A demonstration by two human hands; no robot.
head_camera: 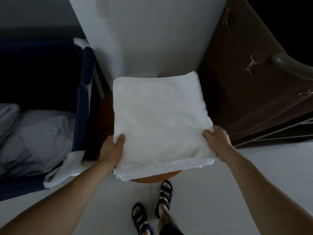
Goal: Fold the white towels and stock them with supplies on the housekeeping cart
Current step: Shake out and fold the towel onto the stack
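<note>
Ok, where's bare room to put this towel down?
Bare floor in front of the brown cabinet and around your sandals. The towel in your left hand and right hand covers the round table; bedding crowds the left.

It is dim where I stand, with a cool grey cast over everything. The towel (160, 119) is the brightest patch, evenly and softly lit, its weave smeared soft. The far left corner and the cabinet (245, 85) on the right sink almost to black. Toward the borders the wide lens bows straight lines and stretches my forearms (59, 200).
</note>
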